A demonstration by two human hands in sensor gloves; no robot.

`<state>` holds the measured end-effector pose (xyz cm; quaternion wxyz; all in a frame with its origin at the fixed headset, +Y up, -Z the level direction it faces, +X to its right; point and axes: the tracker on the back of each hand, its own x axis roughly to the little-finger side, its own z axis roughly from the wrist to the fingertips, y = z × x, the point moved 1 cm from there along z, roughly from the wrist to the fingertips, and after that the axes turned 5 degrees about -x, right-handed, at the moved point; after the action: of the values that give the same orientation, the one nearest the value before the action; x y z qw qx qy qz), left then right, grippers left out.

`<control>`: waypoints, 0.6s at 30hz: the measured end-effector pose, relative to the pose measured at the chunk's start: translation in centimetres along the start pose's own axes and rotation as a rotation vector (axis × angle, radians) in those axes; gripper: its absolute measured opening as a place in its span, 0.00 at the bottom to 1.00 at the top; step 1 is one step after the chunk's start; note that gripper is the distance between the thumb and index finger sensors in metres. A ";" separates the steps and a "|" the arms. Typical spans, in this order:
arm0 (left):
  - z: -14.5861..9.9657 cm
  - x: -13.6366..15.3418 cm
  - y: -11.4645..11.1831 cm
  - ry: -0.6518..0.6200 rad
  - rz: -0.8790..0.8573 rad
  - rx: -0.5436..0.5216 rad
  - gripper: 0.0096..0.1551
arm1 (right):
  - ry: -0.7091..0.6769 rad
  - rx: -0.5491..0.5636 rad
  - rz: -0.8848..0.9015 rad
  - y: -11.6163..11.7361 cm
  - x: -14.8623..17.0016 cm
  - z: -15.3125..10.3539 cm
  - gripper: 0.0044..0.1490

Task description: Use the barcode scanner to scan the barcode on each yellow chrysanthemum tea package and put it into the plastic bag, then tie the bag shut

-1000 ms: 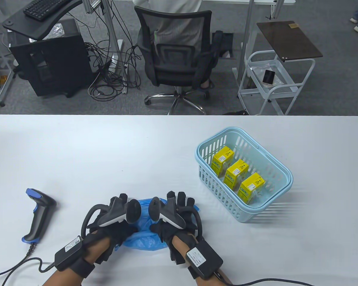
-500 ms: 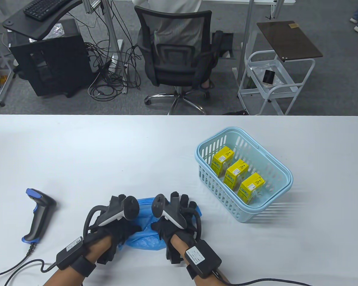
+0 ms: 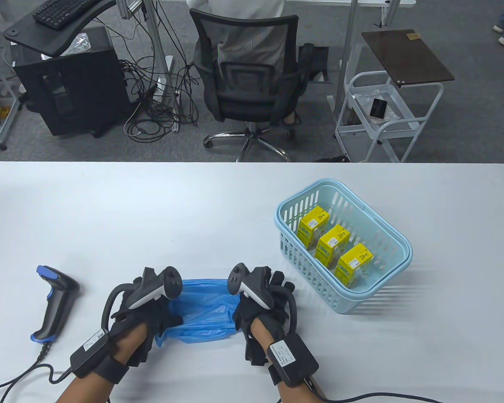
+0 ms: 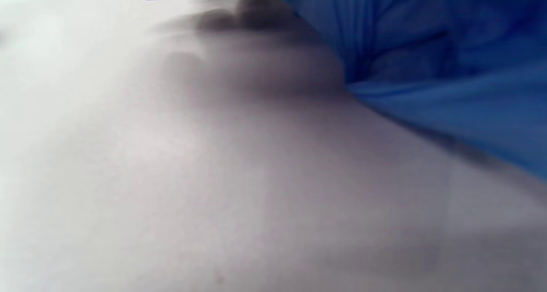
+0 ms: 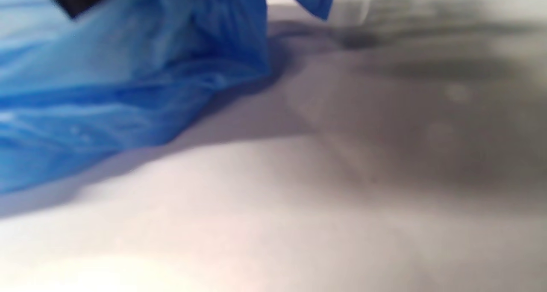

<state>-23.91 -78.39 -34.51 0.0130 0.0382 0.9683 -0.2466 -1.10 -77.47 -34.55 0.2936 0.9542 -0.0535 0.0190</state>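
Table view: we see the left hand [image 3: 145, 310] and the right hand [image 3: 262, 308] low on the white table [image 3: 151, 210], each at one end of the blue plastic bag [image 3: 203, 308], which lies crumpled and spread between them. Both hands look to be gripping the bag's ends with curled fingers, though the trackers on their backs hide most of the fingers, so we can't see the exact grip. The barcode scanner [image 3: 54, 300] lies on the table left of the left hand, apart from it, its cable running to the bottom edge. The light blue basket [image 3: 386, 277] sits to the right, well apart from the bag, and we count three yellow tea packages in it: far [image 3: 313, 225], middle [image 3: 332, 245], near [image 3: 353, 264], standing in a diagonal row. Behind the table we note an office chair [image 3: 248, 79], a white cart [image 3: 382, 113] and a tangle of cables [image 3: 159, 105] on the floor. Left wrist view: blurry; we get the bag [image 4: 427, 61] at upper right over the table surface [image 4: 213, 198], and a dark scrap of glove at the top edge; fingers not readable here. Right wrist view: also blurry; the bag [image 5: 128, 82] fills the upper left, lifted a bit off the table [image 5: 342, 198] with a shadow under it, a dark glove bit in the top-left corner.
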 end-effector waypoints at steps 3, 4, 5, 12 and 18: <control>0.1 0.0 -0.1 -0.014 -0.005 -0.006 0.57 | -0.055 0.003 0.077 -0.1 -0.1 -0.4 0.53; 0.0 -0.1 -0.1 -0.017 0.005 -0.022 0.57 | -0.053 0.037 0.092 -0.3 -0.2 -0.8 0.52; -0.1 -0.3 0.0 -0.015 0.023 -0.040 0.57 | -0.053 0.097 0.101 -0.6 -0.4 -1.2 0.51; -1.3 -1.7 0.4 -0.008 0.187 -0.125 0.56 | -0.057 0.310 0.023 -0.1 -2.7 -2.1 0.40; -2.4 -2.3 2.0 -0.148 0.040 -0.314 0.39 | -0.030 0.285 -0.039 1.0 -2.5 -0.7 0.40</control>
<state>-21.42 -75.62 -33.28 0.0952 0.0366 0.9903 -0.0944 -3.74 -77.66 -33.60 0.1543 0.9873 -0.0363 0.0063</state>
